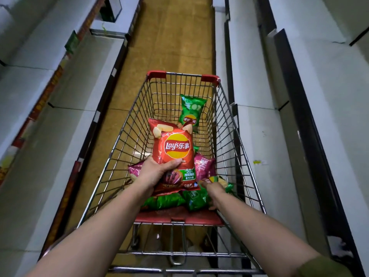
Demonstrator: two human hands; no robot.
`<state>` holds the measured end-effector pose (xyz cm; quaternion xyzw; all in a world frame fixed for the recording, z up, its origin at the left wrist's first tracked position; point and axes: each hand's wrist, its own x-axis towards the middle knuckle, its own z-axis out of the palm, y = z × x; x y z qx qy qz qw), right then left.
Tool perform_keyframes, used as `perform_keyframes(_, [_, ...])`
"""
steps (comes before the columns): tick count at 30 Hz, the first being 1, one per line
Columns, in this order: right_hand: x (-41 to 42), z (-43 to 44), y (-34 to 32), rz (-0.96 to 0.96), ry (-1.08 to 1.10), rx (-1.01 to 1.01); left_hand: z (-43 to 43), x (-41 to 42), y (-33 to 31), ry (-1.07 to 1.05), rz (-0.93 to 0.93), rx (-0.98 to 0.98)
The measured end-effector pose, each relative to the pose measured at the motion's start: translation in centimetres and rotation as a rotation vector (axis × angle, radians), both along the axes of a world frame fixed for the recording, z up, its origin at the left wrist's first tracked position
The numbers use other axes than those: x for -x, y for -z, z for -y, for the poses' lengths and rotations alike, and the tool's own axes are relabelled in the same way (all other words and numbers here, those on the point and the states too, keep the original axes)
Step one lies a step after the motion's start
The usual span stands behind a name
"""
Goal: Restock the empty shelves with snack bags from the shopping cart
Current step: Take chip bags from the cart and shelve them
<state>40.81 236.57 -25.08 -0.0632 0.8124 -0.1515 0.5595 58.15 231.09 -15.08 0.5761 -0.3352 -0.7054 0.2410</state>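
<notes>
My left hand (154, 171) grips the lower end of a red Lay's chip bag (173, 148) and holds it upright above the wire shopping cart (225, 124). My right hand (213, 191) reaches down into the near right corner of the cart, its fingers curled on a green snack bag (196, 199). Under my hands lie more bags: a green one (163, 201) at the near end and purple ones (203, 165) behind the red bag. Another green bag (191, 110) leans farther forward in the cart.
White empty shelves line the aisle on the left (60, 92) and the right (311, 108). A green bag (71, 43) stands on a left shelf farther ahead. The brown floor (175, 41) runs ahead of the cart. The cart's red child-seat flap (179, 217) is near me.
</notes>
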Motion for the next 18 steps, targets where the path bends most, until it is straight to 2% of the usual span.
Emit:
perform_keyframes(5, [-0.1,-0.5,6.1,0.156,0.236,-0.019,-0.4,-0.4,1.9,0.051,0.034,-0.078])
perform_keyframes(8, [1.6,-0.8,16.7,0.084,0.186,-0.084,-0.8,-0.8,3.0,0.069,0.052,-0.124])
perform_keyframes(10, [1.5,-0.8,19.9,0.038,0.23,-0.063,-0.9,-1.0,3.5,0.078,0.056,-0.144])
perform_keyframes(11, [1.3,-0.6,20.0,0.041,0.282,-0.054,-0.9,-1.1,3.6,0.086,0.059,-0.144])
perform_keyframes(14, [-1.1,0.6,7.9,-0.003,0.41,-0.034,-0.8,-1.2,3.7,0.083,0.062,-0.139])
perform_keyframes(18, [-0.6,0.7,5.8,-0.017,0.442,0.013,-0.6,-1.1,2.6,0.07,0.059,-0.119])
